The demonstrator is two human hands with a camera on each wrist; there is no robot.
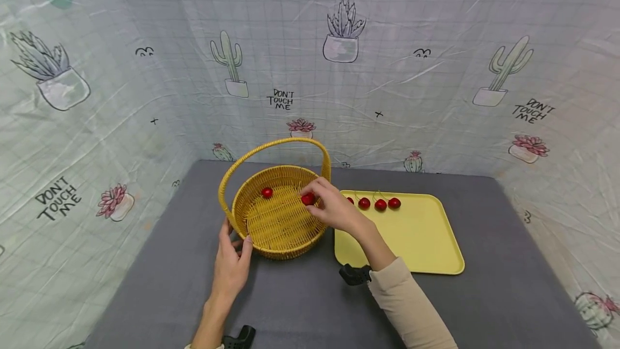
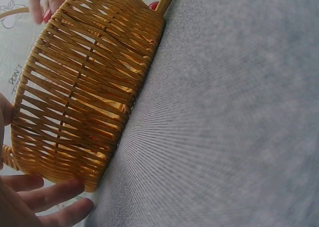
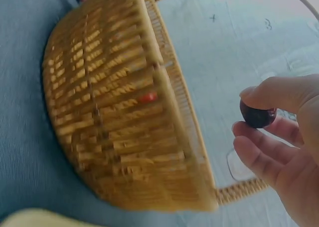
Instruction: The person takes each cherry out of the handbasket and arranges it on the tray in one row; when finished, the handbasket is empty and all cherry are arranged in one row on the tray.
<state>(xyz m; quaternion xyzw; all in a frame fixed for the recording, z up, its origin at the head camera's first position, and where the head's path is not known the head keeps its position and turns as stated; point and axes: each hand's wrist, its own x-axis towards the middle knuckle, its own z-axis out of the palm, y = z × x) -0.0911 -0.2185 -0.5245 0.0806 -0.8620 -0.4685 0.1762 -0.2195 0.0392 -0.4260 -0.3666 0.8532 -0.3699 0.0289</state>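
Observation:
A round yellow wicker basket (image 1: 283,255) with a tall arched handle stands on the table. My left hand (image 1: 232,265) holds its near left side, thumb at the rim and fingers spread along the woven outside. One red cherry (image 1: 267,193) lies inside, toward the back left. Over the basket's right side, my right hand (image 1: 334,206) pinches another cherry (image 3: 257,115) between thumb and fingers. In the right wrist view this cherry is above the level of the rim. Several cherries (image 1: 380,205) with stems sit along the back left of a yellow tray (image 1: 411,241).
The tray lies right beside the basket on the grey tabletop (image 1: 290,306). A cloth backdrop (image 1: 290,31) printed with cacti rises behind the table and along both sides. The basket handle (image 1: 271,147) arches up behind the right hand.

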